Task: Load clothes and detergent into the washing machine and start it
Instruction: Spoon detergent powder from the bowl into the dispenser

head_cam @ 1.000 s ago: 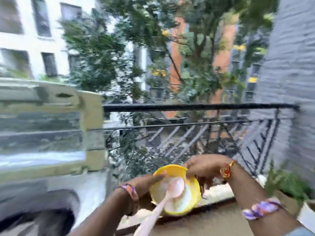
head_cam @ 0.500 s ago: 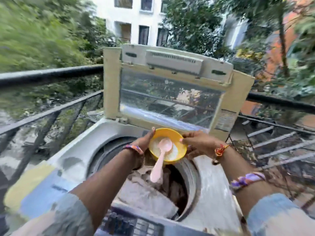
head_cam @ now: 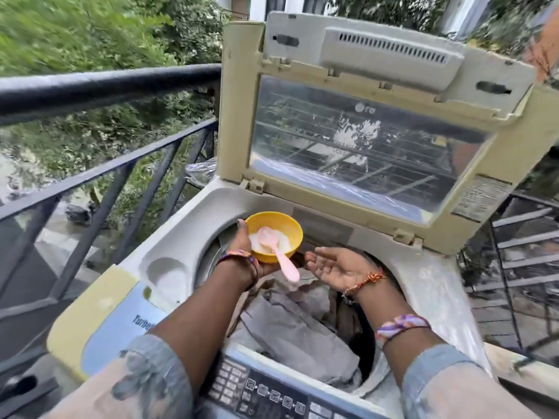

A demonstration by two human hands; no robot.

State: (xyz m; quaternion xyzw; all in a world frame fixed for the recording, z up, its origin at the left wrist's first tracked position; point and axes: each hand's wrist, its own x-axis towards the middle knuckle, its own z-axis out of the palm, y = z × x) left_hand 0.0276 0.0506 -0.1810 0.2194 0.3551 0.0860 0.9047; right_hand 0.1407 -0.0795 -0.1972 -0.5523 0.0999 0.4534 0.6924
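The left hand (head_cam: 242, 249) holds a yellow bowl (head_cam: 273, 229) from its left side and underside. One fingertip shows at the bowl's rim on the left; the other fingers are hidden beneath the bowl, so their exact arrangement cannot be told. The bowl sits roughly level above the left rear edge of the drum opening.

Inside the bowl lies white detergent powder (head_cam: 263, 241). A pink spoon (head_cam: 276, 252) rests in the powder with its scoop near the bowl's centre. Its handle projects over the near rim, toward the gap between the two hands, and ends above the clothes.

The right hand (head_cam: 335, 266) is just to the right of the bowl, palm up, fingers (head_cam: 320, 255) loosely spread and slightly curled. It holds nothing and does not touch the bowl or the spoon handle.

Below both hands is the washing machine (head_cam: 447, 300), a top-loading unit. Its lid (head_cam: 357, 122) stands raised behind the fingers, with a transparent window panel. The drum holds grey and brown clothes (head_cam: 296, 331), which lie directly under the right wrist and nearer the viewer than the bowl. The control panel (head_cam: 272, 391) with its buttons is at the near edge, between the two forearms.

A dark metal railing (head_cam: 106, 86) runs to the left of the left hand, beyond the machine. Both wrists carry thread bracelets, and both forearms emerge from light sleeves.
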